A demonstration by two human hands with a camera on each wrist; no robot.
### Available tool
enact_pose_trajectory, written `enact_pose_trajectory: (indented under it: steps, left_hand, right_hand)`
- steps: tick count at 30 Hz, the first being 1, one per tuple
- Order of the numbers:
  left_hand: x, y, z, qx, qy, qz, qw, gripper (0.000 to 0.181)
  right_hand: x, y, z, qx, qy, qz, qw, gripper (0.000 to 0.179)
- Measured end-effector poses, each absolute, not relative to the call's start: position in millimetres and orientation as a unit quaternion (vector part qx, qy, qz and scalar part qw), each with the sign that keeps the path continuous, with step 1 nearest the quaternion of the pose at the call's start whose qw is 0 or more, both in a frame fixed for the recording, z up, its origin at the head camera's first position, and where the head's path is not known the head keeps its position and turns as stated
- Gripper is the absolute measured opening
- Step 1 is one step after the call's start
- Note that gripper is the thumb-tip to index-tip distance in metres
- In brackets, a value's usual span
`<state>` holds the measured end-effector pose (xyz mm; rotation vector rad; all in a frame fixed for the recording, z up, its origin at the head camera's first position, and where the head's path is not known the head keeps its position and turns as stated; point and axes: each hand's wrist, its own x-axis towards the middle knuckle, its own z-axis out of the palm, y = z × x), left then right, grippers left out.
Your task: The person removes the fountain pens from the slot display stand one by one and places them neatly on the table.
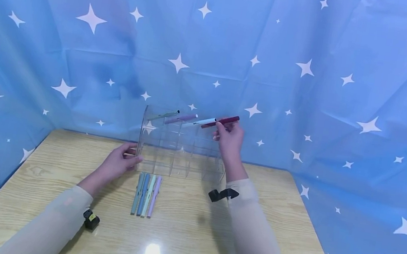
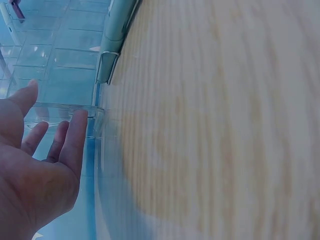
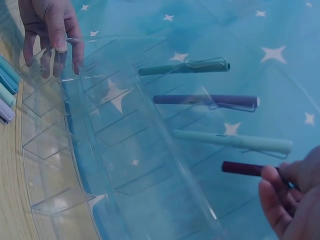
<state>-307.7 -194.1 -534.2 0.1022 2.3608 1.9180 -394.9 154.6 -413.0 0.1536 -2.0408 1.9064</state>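
A clear plastic pen rack (image 1: 182,154) with rows of dividers stands at the back of the table. My left hand (image 1: 121,159) holds its left side panel low down, thumb and fingers on either side of it in the left wrist view. Between the fingers of my right hand (image 1: 231,139) is a dark red pen (image 1: 225,121), pinched at the rack's top right. Left of it, a green pen (image 3: 185,67), a purple pen (image 3: 205,101) and a pale blue pen (image 3: 235,141) lie slanted across the top tier. Whether the red pen touches the rack, I cannot tell.
On the wooden table (image 1: 190,213), several capped pens lie side by side in front of the rack, among them a blue pen (image 1: 143,195) and a lilac pen (image 1: 154,197). A blue curtain (image 1: 349,100) with white stars hangs behind and at both sides.
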Motion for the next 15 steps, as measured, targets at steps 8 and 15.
enact_pose_trajectory:
  steps: [8, 15]
  left_hand:
    - [-307.9, -194.3, -534.0, 0.033, 0.779, 0.625, 0.049, 0.067]
    - [-307.9, -194.7, -534.0, 0.034, 0.781, 0.622, 0.049, 0.068]
  right_hand:
    - [-386.7, 160.5, -409.4, 0.042, -0.701, 0.675, 0.226, 0.020]
    - [-379.3, 168.8, -407.0, 0.039, -0.689, 0.684, 0.235, 0.024]
